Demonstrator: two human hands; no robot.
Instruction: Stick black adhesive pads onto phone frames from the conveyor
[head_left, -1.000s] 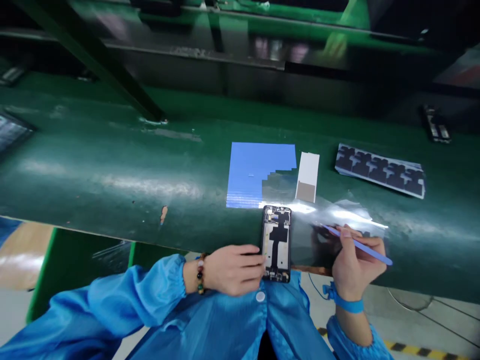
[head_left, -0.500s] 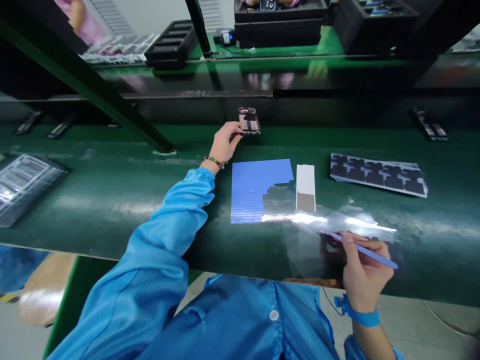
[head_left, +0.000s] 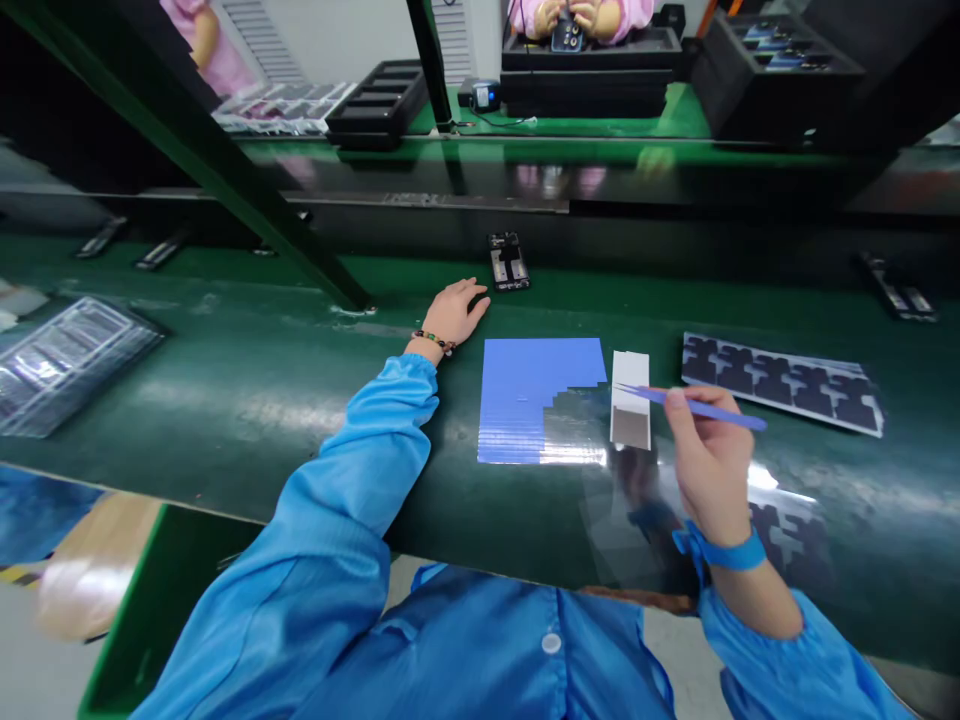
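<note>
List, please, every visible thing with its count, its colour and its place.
Long workbench: 1, green, across view
Flat stepped sheet: 1, blue, centre
Narrow strip: 1, white and grey, right of sheet
Slim pointed tweezers: 1, violet, tips over strip
Flat patterned sheets: 1 pile, black and white, right
Opened phone body: 1, black and silver, workbench back
Slim flat devices: at least 3, dark, workbench back
Plastic trays: uncertain count, clear, left
Narrow posts: 2, dark, upper left
Deep trays: at least 3, black, top
Open bin: 1, green, lower left
Co-worker's hands: 2, pink sleeves, top, holding phone
Left hand: 1, blue sleeve, near phone body
Right hand: 1, blue sleeve, holding tweezers
</note>
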